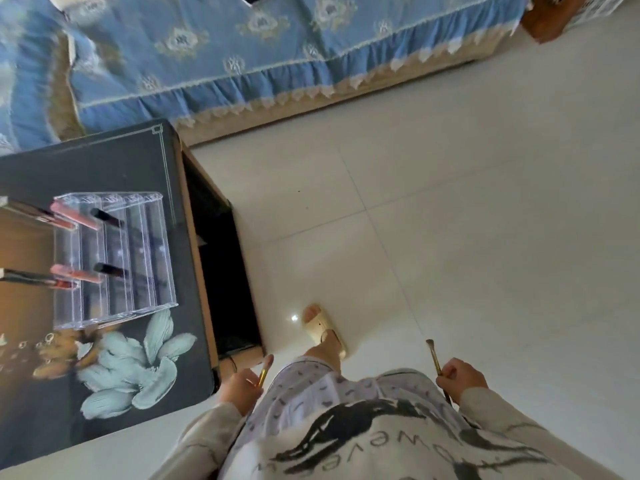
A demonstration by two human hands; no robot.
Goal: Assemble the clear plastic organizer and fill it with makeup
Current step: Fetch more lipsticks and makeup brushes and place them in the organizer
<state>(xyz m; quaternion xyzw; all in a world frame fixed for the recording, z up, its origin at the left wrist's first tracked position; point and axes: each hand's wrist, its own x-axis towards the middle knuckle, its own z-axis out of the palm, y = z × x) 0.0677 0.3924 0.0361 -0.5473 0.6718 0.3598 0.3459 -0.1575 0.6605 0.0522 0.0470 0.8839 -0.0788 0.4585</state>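
Both hands grip makeup brushes: the left hand [239,388] closes on a gold-handled brush [264,372], the right hand [462,377] on another brush [434,358], likely carried for loading. The clear organizer [114,258], partly filled, stands far left on the dark table [138,375].

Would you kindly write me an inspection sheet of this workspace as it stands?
Surface: dark table with a painted flower motif.
Job's things: clear plastic organizer standing assembled, lip gloss tubes in its rear tiers, front tiers bare.
Clutter: small earrings beside the organizer.
Grippers: left hand holds a gold-handled makeup brush; right hand holds a second brush.
Cables: a thin cord under the table edge.
Surroundings: blue bedspread, pale tiled floor, sandalled foot.
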